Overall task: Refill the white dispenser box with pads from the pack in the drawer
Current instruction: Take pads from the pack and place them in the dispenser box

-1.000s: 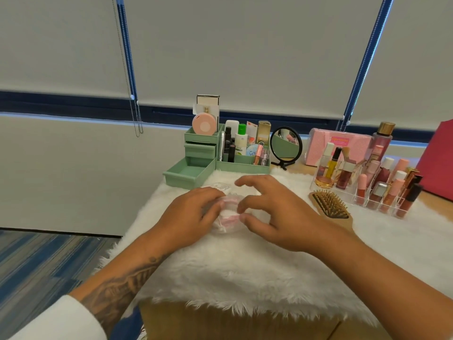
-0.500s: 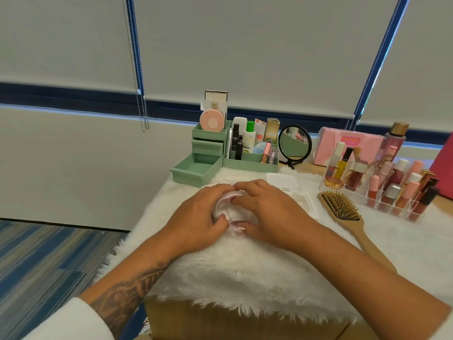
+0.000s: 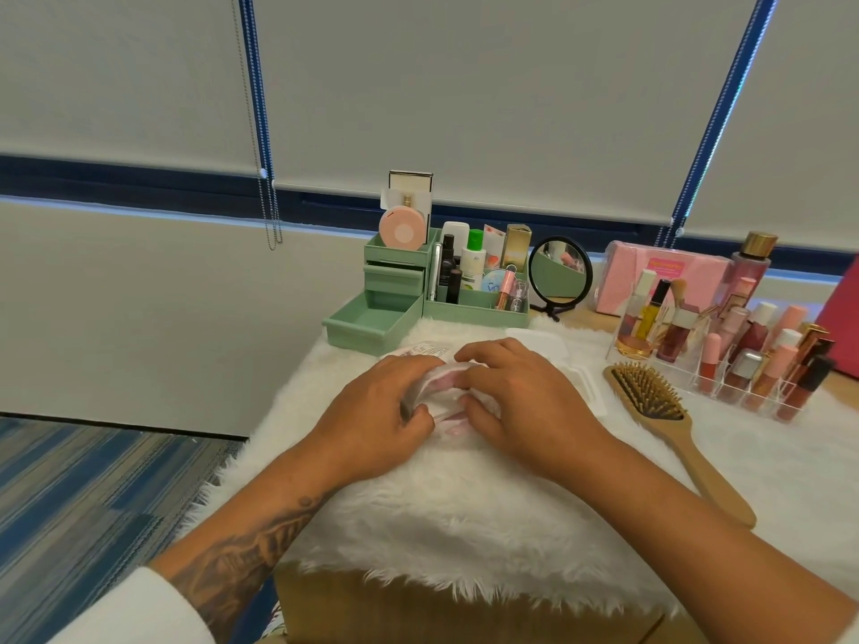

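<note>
A clear plastic pack of pads [image 3: 441, 388] with pink trim lies on the white fur cover, and both hands grip it. My left hand [image 3: 376, 420] holds its left side. My right hand [image 3: 520, 402] pinches its right side, fingers curled over the top. The white dispenser box [image 3: 558, 350] lies just behind my right hand, lid open, mostly hidden by it. The green organiser's bottom drawer [image 3: 367, 325] stands pulled out at the table's far left and looks empty.
A wooden hairbrush [image 3: 669, 420] lies to the right of my hands. A clear rack of lipsticks and bottles [image 3: 739, 350] fills the right side. A round black mirror [image 3: 560, 271] and a pink box [image 3: 660, 276] stand at the back. The table's left edge drops to carpet.
My hands have closed in tighter on the pack. The view has shifted, so the dispenser box now shows behind my right hand.
</note>
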A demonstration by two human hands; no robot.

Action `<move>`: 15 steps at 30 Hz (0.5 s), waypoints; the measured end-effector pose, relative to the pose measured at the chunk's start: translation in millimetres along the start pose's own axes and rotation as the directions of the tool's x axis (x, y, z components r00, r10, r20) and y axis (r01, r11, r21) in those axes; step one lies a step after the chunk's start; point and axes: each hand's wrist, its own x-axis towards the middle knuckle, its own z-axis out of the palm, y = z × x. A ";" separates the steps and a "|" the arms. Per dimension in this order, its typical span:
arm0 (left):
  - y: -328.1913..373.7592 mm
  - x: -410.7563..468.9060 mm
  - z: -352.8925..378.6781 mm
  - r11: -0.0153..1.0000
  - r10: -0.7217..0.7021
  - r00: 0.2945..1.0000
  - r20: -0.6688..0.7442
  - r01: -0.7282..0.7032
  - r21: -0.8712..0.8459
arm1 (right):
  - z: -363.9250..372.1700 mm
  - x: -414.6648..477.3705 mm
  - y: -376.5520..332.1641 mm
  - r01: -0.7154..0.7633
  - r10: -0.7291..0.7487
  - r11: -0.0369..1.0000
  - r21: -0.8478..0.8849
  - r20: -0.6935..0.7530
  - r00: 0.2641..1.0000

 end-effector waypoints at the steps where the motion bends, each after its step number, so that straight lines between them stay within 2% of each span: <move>1: 0.0 0.4 -0.2 1.000 0.002 1.000 0.002 -0.002 0.006 | 0.2 -3.7 1.4 -0.042 0.043 0.997 0.057 -0.021 0.999; 4: -0.8 1.6 0.5 0.999 0.012 1.000 0.008 -0.012 0.042 | -1.4 -12.7 0.5 -0.159 0.224 0.904 0.396 -0.124 0.967; 7: 1.6 1.4 0.0 0.998 -0.004 1.000 0.018 0.002 0.062 | -10.3 -12.7 -5.5 -0.197 0.430 0.642 0.740 -0.135 0.893; 9: 3.4 0.4 -2.3 0.999 0.001 0.999 0.035 -0.003 0.050 | -15.9 -10.6 -7.2 -0.193 0.488 0.521 0.831 -0.105 0.866; 12: 12.1 2.1 -8.7 0.999 0.022 1.000 0.021 -0.021 -0.047 | -20.6 -10.0 -6.5 -0.203 0.491 0.540 0.817 -0.110 0.864; 15: 30.1 10.9 -13.3 0.971 0.015 0.996 -0.085 -0.035 -0.238 | -22.3 -10.4 -7.0 -0.216 0.483 0.577 0.788 -0.117 0.868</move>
